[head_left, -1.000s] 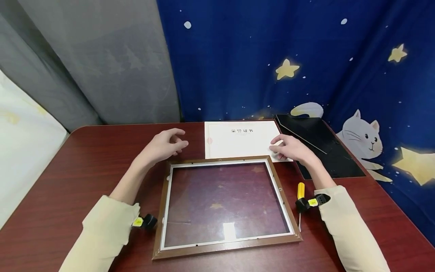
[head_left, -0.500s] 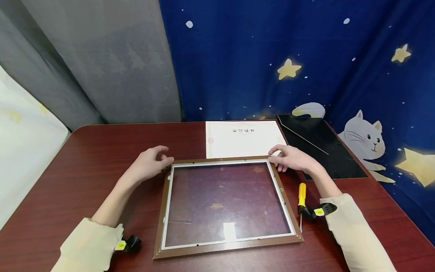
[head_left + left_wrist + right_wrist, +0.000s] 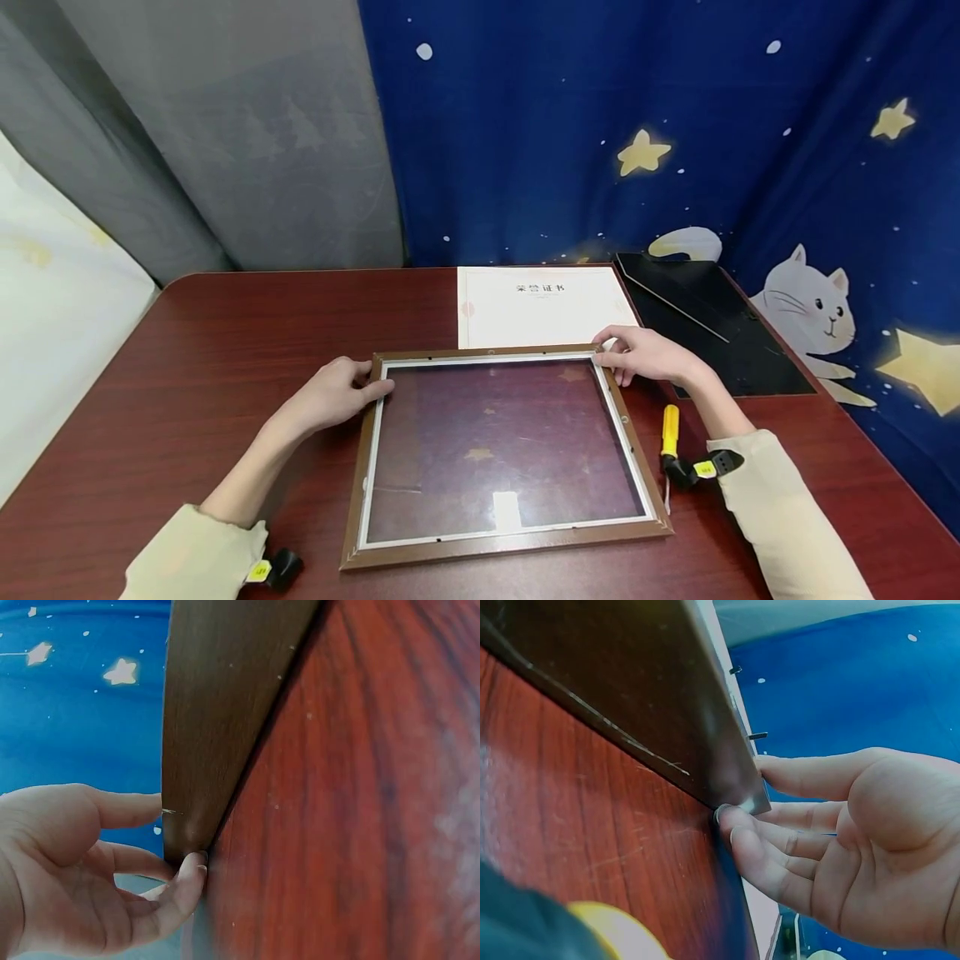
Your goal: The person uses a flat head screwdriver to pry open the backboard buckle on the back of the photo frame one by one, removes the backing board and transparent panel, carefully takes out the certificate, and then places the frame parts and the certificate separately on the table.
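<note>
A brown picture frame (image 3: 510, 545) with a white inner lip and a clear pane (image 3: 480, 467) lies on the dark red table. My left hand (image 3: 330, 396) grips its far left corner, thumb over the top edge and fingers at the outer side. In the left wrist view, fingertips of that left hand (image 3: 97, 877) press low against the brown side, right at the tabletop. My right hand (image 3: 645, 354) holds the far right corner the same way. The right wrist view shows the right hand (image 3: 862, 840) with fingertips at the corner's lower edge, near small metal tabs (image 3: 758, 736).
Behind the frame lies a white certificate sheet (image 3: 540, 321), partly covered by the right hand. A black backing board (image 3: 750, 358) sits at the back right. A screwdriver with a yellow handle (image 3: 671, 429) lies right of the frame. Curtains (image 3: 525, 125) hang behind the table.
My left hand has come down and toward me from beyond the frame onto its far left corner. My right hand has moved from the certificate onto the far right corner.
</note>
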